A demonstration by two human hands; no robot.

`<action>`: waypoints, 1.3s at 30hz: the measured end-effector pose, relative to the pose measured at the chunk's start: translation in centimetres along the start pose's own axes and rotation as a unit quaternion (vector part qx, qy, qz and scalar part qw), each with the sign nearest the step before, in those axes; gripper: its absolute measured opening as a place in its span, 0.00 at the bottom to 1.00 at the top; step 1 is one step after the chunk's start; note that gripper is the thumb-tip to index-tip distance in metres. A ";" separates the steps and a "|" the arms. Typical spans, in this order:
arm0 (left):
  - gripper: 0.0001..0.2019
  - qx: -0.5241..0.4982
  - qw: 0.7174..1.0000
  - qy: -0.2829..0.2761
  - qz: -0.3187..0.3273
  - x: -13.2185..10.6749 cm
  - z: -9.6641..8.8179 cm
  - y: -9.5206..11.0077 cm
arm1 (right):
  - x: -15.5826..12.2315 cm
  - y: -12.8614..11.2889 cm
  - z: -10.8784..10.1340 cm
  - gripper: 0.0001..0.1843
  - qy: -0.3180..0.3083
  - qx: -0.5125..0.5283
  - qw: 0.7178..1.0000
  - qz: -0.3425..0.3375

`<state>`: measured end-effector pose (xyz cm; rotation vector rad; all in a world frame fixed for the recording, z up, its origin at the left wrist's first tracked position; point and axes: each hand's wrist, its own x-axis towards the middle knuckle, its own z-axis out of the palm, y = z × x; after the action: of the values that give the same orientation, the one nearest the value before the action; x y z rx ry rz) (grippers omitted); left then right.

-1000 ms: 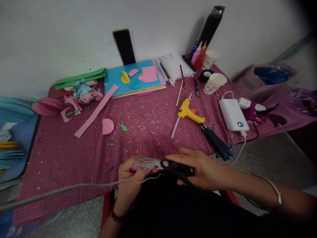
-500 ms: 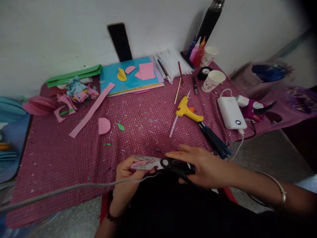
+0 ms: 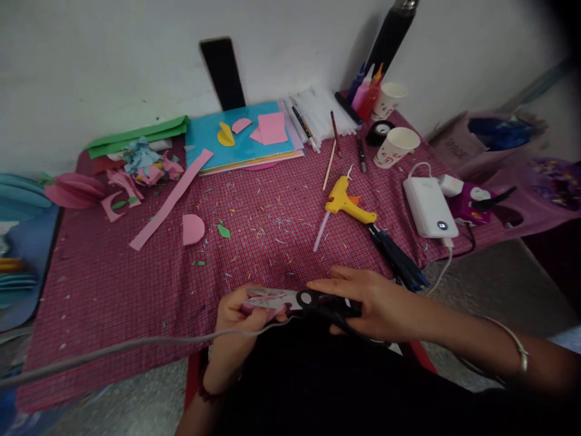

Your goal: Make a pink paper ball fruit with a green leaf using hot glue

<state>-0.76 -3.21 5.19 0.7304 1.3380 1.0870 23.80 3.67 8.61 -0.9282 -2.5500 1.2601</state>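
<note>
My right hand (image 3: 376,303) grips the black handles of a pair of scissors (image 3: 302,300) at the near edge of the table, its blades pointing left. My left hand (image 3: 238,324) is closed on a small pink paper piece (image 3: 258,306) that lies between the blades. Both hands hover just in front of the red checked tablecloth (image 3: 113,303). A grey cable (image 3: 113,348) crosses below my left hand.
On the cloth lie a yellow glue gun (image 3: 347,206), a pink half-circle (image 3: 193,229), a long pink strip (image 3: 170,200), stacked coloured sheets (image 3: 242,136), paper cups (image 3: 397,145), a white power bank (image 3: 429,207), pens (image 3: 397,257) and paper scraps (image 3: 140,166). A black bottle (image 3: 390,36) stands at the wall.
The view has shifted slightly. Both hands stay at the table's near edge with the scissors on the pink paper; the blades look a little more closed.
</note>
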 end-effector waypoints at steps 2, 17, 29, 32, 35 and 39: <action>0.04 0.003 1.000 -0.006 -0.005 0.0 0.2 0.2 | 0.0 0.2 0.1 0.32 0.000 0.008 1.000 0.000; 0.02 0.146 0.962 0.082 0.216 2.9 -2.0 -0.7 | 3.6 1.5 2.7 0.33 0.086 0.453 0.872 0.163; 0.15 0.642 0.699 -0.161 0.272 6.5 -3.9 2.0 | 3.2 1.7 2.2 0.23 0.121 0.301 0.937 0.130; 0.04 0.614 0.720 -0.184 0.265 6.8 -4.2 2.7 | 2.8 1.8 2.4 0.24 0.117 0.314 0.933 0.131; 0.10 0.457 0.846 -0.183 0.204 6.3 -4.6 3.1 | 2.2 1.8 2.2 0.26 0.112 0.316 0.935 0.118; 0.05 0.131 0.987 -0.068 0.071 4.6 -4.1 3.2 | 1.5 1.6 1.4 0.33 0.098 0.190 0.976 0.049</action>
<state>-5.81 1.48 5.71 1.0890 1.3412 0.9632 22.78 4.36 6.33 -1.0400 -2.0366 1.5269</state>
